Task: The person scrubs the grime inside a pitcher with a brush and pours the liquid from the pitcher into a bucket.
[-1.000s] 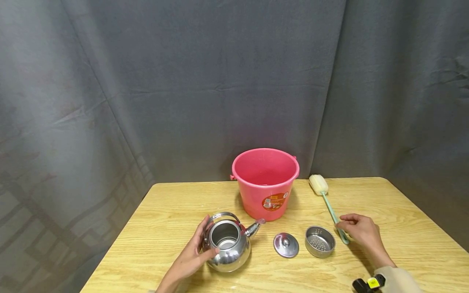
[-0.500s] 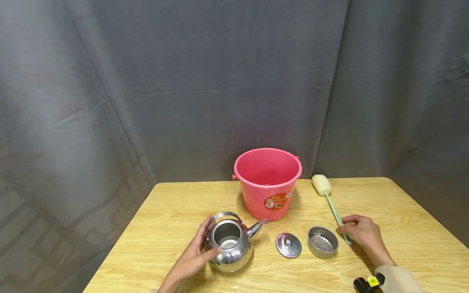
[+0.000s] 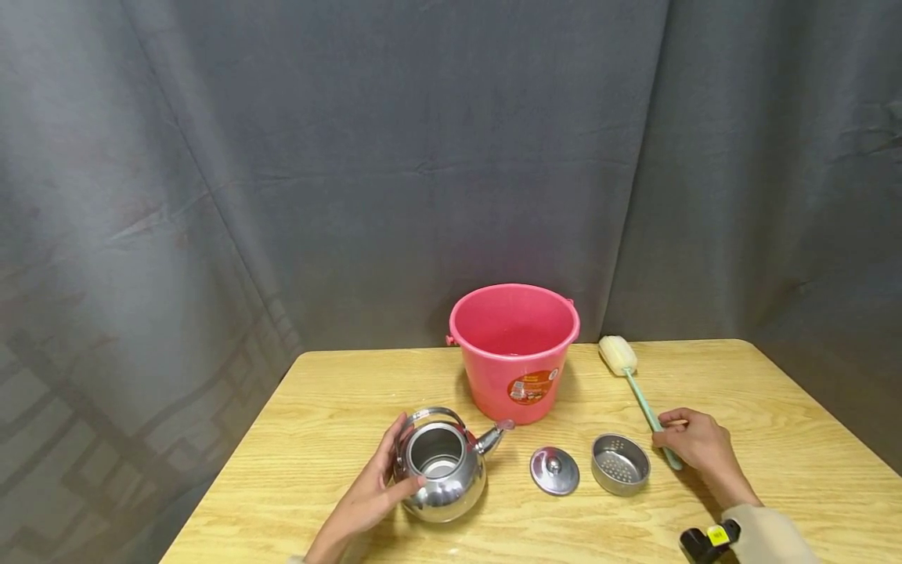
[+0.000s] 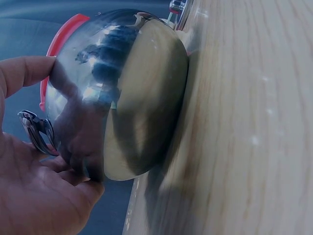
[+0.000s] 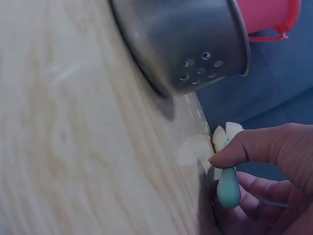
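A lidless stainless steel kettle [image 3: 440,489] stands upright on the table, its spout toward the right. My left hand [image 3: 369,489] grips its body from the left, thumb at the near side by the opening and fingers round the far side. In the left wrist view, the kettle's shiny side [image 4: 117,93] sits between thumb and fingers. My right hand [image 3: 694,446] pinches the green handle [image 3: 643,403] of a sponge bottle brush, thumb on top in the right wrist view, where the handle's rounded end [image 5: 228,191] shows. Its cream sponge head [image 3: 618,355] lies toward the far table edge.
A pink bucket [image 3: 486,384] stands behind the kettle. Between the hands lie the knobbed kettle lid [image 3: 554,471] and a perforated metal strainer [image 3: 620,466], which is close to the right hand. Grey curtains [image 3: 451,172] hang behind the wooden table [image 3: 296,439].
My right fingers have closed on the brush handle, and its near end has shifted slightly right. The left hand keeps its hold on the kettle. The head view has shifted a little.
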Available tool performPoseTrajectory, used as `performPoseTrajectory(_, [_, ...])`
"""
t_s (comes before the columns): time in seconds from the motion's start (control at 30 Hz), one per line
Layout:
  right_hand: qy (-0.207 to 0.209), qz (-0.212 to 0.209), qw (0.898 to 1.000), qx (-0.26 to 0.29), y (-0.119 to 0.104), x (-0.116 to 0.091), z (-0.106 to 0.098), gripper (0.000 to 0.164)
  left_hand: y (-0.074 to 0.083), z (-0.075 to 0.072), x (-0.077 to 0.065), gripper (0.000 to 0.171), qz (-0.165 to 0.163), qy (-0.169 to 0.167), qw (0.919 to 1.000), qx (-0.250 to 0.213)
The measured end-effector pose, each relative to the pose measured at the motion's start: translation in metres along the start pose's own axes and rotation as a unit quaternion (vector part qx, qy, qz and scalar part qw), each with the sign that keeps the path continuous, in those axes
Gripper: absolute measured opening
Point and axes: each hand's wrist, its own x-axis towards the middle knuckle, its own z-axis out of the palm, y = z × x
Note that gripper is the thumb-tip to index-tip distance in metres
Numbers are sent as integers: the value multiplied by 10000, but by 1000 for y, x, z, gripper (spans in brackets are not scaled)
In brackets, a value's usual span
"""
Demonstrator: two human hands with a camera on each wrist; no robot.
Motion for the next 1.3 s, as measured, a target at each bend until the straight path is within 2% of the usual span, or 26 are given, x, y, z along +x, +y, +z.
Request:
performPoseTrajectory(0.23, [-287, 152, 9989, 343, 1, 1, -2, 55, 0, 0, -1, 97, -53, 18, 10000, 4])
performPoseTrajectory(0.43, [-389, 319, 9951, 850, 1, 4, 3, 50, 0, 0, -2, 97, -45, 42, 10000, 4])
performPoseTrajectory(0.7, [-678, 153, 9850, 1578, 2, 6, 4, 50, 1, 0, 0, 97, 9, 61, 9999, 117])
performPoseTrajectory(0.87, [-776, 51, 9812, 1767, 3, 6, 5, 48, 0, 0, 0, 96, 89, 53, 9999, 68])
performPoseTrajectory(1.07, [-779, -7, 9822, 1710, 4, 6, 4, 45, 0, 0, 0, 96, 137, -33, 9999, 73])
performPoseTrajectory(1.3, [-275, -19, 9942, 1038, 2, 5, 1, 42, 0, 0, 0, 95, 132, -44, 9999, 97])
